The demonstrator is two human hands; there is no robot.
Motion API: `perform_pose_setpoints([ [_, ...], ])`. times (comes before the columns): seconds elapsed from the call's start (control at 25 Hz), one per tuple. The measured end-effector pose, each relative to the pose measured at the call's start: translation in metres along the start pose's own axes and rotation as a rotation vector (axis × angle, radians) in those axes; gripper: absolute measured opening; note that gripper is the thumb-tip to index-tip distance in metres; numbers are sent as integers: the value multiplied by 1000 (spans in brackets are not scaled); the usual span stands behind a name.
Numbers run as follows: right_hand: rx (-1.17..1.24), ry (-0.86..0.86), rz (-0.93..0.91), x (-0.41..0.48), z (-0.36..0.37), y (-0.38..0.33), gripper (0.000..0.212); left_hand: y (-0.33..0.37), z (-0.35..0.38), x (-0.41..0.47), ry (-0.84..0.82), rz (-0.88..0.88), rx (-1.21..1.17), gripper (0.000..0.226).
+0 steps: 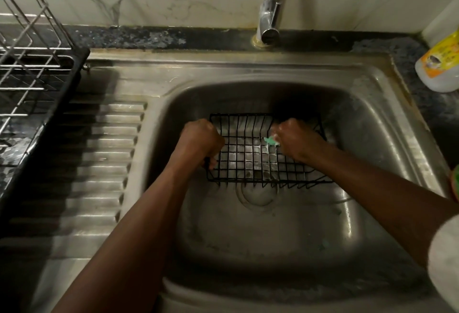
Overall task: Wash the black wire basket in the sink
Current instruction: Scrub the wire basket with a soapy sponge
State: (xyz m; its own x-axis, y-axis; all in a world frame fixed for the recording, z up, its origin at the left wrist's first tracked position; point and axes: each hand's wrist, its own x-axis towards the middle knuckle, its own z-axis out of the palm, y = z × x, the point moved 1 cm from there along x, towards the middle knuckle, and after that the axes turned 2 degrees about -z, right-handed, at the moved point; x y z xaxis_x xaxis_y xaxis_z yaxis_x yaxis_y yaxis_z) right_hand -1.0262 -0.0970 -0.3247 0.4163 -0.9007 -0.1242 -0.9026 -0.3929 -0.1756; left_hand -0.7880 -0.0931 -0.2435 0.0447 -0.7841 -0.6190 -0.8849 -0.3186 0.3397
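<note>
We see a stainless steel sink (223, 69) filling most of the view, its ribbed drainboard on the left and its smooth, dull basin on the right, with the round drain (258, 196) partly hidden behind the basket's near edge. At far left stands a dish rack (29, 84) of bright metal wire over a black tray, cut off by the frame. The black wire basket (250, 161) sits in the middle of the basin, toward its far side, a rectangular grid of thin rods tilted up toward us; motion blur smears its right side. The chrome tap (272, 7) rises behind the sink, its top out of view. At far right a pale plastic bottle (442, 64) with a yellow and orange label is cropped by the edge. The left hand (201, 139) curls its fingers round the basket's near left rim. The right hand (298, 139) is balled into a fist inside the basket near its far right side, clutching a small green scrubber (270, 141) with white foam; only a corner of it shows, so we cannot tell its shape.
</note>
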Motion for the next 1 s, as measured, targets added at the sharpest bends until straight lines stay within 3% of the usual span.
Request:
perform_pose_setpoints([
  [0.08,150,-107,-80,-16,-4,-10,11,-1,0,2,-26,-46,25,23],
  [0.2,228,-583,-258,-42,-15,-29,7,-1,0,1,11,-51,43,22],
  [0.24,195,-625,-238,-40,-17,-26,7,0,-1,1,5,-44,49,23],
  [0.4,-58,-196,61,-10,-28,-3,4,-3,1,1,23,-10,68,25],
  [0.52,-176,-31,14,-10,-12,-2,11,-1,0,0,42,6,46,23],
  [0.6,-68,-189,-109,-22,-3,-10,9,0,-2,-2,-14,-53,59,20],
  [0.68,179,-542,-151,-37,-5,-14,7,0,-2,-2,-15,-53,80,19],
  [0.76,182,-736,-148,-35,-15,-10,6,3,-1,-4,-11,-27,164,24],
  [0.8,126,-687,-108,-28,-20,-6,9,4,-1,-5,-15,-37,178,26],
  [0.92,-128,-279,45,-8,-32,1,10,-3,2,0,27,21,131,26],
  [1.0,-237,-151,97,-9,-27,2,14,-3,2,0,71,31,34,25],
])
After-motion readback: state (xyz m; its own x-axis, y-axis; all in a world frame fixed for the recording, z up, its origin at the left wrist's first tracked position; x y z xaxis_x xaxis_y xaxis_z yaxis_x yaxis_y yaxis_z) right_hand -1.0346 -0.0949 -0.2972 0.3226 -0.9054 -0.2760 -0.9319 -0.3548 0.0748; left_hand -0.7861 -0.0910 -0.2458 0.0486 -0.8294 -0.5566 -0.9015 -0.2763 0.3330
